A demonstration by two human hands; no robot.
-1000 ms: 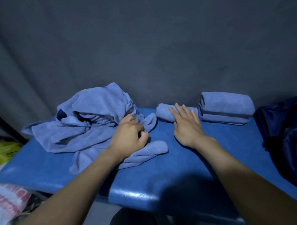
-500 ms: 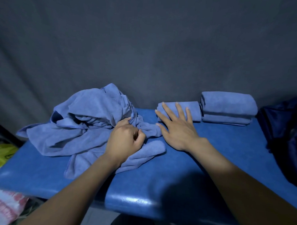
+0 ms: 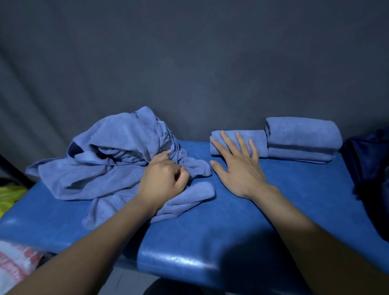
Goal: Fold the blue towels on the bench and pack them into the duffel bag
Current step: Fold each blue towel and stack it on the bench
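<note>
A heap of crumpled blue towels (image 3: 113,157) lies on the left half of the blue padded bench (image 3: 241,234). My left hand (image 3: 162,181) grips a bunch of this cloth at the heap's right edge, fingers curled round it. My right hand (image 3: 238,165) is spread flat with straight fingers, just right of the heap and in front of a small folded towel (image 3: 259,141) at the back. A stack of two folded towels (image 3: 301,138) sits right of that one. The dark navy duffel bag (image 3: 375,177) stands at the bench's right end, partly cut off.
A dark grey curtain hangs behind the bench. Off the left edge, lower down, lie a yellow-green cloth (image 3: 2,199) and a white sack with red print (image 3: 8,264). A black bar (image 3: 7,166) slants at the far left.
My right hand slid left from the small folded towel toward the heap. My left hand closed tighter on the crumpled cloth. The view shifted slightly right.
</note>
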